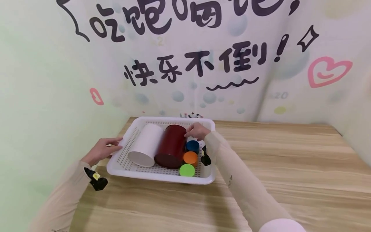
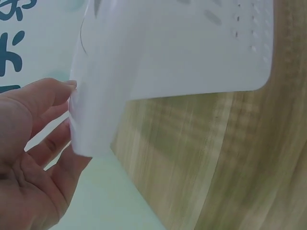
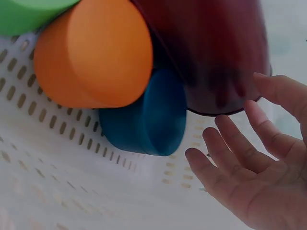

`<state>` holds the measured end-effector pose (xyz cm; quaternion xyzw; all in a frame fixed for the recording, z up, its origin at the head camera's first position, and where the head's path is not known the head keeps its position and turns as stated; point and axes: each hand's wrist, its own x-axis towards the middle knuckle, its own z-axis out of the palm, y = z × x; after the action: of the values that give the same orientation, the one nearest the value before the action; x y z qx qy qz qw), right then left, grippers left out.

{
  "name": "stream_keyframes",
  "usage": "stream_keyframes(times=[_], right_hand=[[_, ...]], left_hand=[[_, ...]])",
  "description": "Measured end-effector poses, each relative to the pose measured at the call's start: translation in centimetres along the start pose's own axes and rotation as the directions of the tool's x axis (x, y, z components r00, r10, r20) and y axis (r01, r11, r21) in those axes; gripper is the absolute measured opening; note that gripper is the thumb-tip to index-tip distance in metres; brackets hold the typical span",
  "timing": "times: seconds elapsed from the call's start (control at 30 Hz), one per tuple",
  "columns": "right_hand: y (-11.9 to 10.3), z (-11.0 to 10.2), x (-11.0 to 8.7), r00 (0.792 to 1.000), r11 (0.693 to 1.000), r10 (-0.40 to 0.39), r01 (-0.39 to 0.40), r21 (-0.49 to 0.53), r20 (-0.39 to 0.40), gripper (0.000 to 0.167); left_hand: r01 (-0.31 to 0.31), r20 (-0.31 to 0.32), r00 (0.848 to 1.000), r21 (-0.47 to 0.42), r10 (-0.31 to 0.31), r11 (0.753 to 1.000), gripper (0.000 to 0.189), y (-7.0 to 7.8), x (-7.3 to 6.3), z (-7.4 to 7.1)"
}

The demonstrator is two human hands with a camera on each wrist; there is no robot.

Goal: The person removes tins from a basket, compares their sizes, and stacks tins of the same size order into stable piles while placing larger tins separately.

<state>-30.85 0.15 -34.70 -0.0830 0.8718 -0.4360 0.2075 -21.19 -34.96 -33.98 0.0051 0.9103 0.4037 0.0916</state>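
Note:
A white plastic basket (image 1: 157,176) with slotted walls sits on the wooden table. My left hand (image 1: 101,149) holds its left rim; in the left wrist view the thumb lies against one side of the basket (image 2: 192,62) and the fingers (image 2: 72,167) behind the edge. Inside lie a white cylinder (image 1: 148,140) and a dark red cylinder (image 1: 173,143), side by side. My right hand (image 1: 198,131) reaches into the basket, its fingers loosely spread, fingertips right at the far end of the red cylinder (image 3: 216,52). Near them is a small blue cup (image 3: 165,115).
An orange cup (image 1: 190,158) and a light green one (image 1: 187,170) line the basket's right side with the blue cup. Behind the table hangs a printed wall covering (image 1: 174,106) with large writing. The wooden tabletop (image 1: 275,154) extends to the right.

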Motion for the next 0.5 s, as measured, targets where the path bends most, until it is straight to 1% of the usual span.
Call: stream_keyframes(times=[0.07,0.23,0.33,0.5], right_hand=[[0.3,0.2,0.3,1.000,1.000,0.010,-0.010,-0.016,-0.004,0.022],[1.0,0.5,0.7,0.999,0.998,0.040,-0.040,-0.054,-0.002,0.027],[1.3,0.6,0.8,0.997,0.994,0.073,-0.070,-0.085,0.027,0.030],[1.6,0.8,0.7,0.988,0.987,0.133,-0.125,-0.102,0.078,0.035]], left_hand=[[0.008,0.002,1.000,-0.004,-0.008,1.000,0.055,-0.1,0.1,0.0],[0.005,0.003,1.000,-0.015,-0.005,1.000,0.055,-0.1,0.2,0.0],[0.002,0.002,1.000,-0.024,-0.002,1.000,0.055,0.0,0.2,-0.1],[0.024,0.001,1.000,-0.029,-0.024,0.999,0.055,0.0,0.2,0.0]])
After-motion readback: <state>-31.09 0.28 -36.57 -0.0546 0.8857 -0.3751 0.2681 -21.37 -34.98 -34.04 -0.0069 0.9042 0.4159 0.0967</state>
